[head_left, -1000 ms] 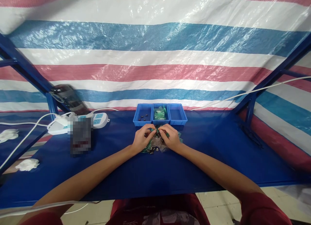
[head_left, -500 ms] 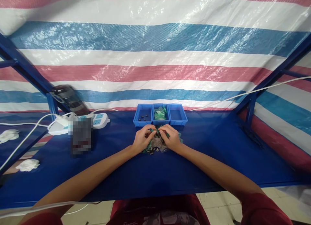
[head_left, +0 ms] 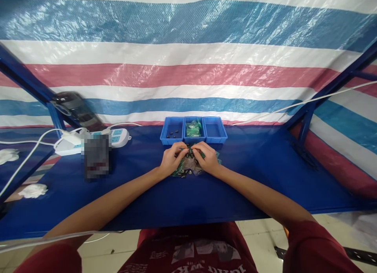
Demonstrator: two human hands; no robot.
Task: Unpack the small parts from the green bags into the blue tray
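Observation:
My left hand (head_left: 172, 159) and my right hand (head_left: 208, 158) meet over a pile of small parts (head_left: 190, 165) on the blue table. The pile mixes clear and green plastic bags with small dark and metallic pieces. Thumb and fingers of each hand are pinched together at the pile's far side; whatever lies between them is too small to make out. Just beyond the hands stand three joined blue bins. A few small dark pieces lie in the left bin (head_left: 166, 133), green bagged items (head_left: 193, 128) fill the middle one, and the right bin (head_left: 215, 131) shows only its bare floor.
On the left are a white power strip (head_left: 120, 137) with cables, a blurred-out dark object (head_left: 97, 157) and crumpled white tissue (head_left: 33, 190). A dark bottle-like object (head_left: 78, 110) leans by the blue frame. Striped sheeting (head_left: 188, 74) hangs behind the table.
The camera view has tilted down, so the table and bins appear higher. Both hands stay pinched at the same spot over the pile, with barely any movement.

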